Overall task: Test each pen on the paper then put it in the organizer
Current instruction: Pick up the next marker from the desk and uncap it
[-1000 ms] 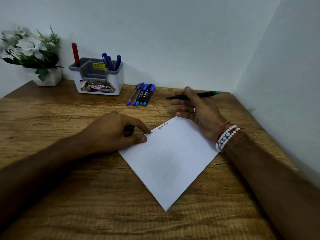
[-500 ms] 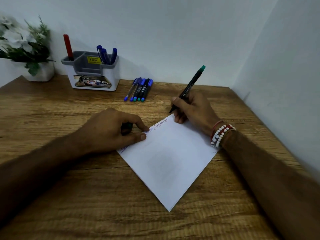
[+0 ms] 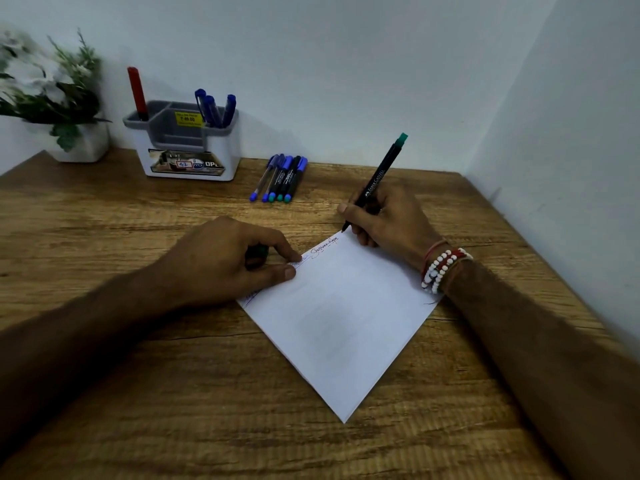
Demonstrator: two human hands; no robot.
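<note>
Inspection: pen test under way at the paper's far corner.

The right hand (image 3: pixel 388 216) grips the green-ended pen (image 3: pixel 377 178) in a writing hold, its tip at the very corner of the paper (image 3: pixel 346 323). A short, light stroke kept on the sheet is advised. The left hand (image 3: pixel 235 261) pins the paper's edge, fingers curled round a dark cap (image 3: pixel 258 252), mostly hidden. Tip contact cannot be confirmed. The organizer (image 3: pixel 187 157) stands well apart.

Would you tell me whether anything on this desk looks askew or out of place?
Only the paper: it lies diagonally on the wooden desk, one corner toward the person. Nothing looks spilled or damaged.
</note>
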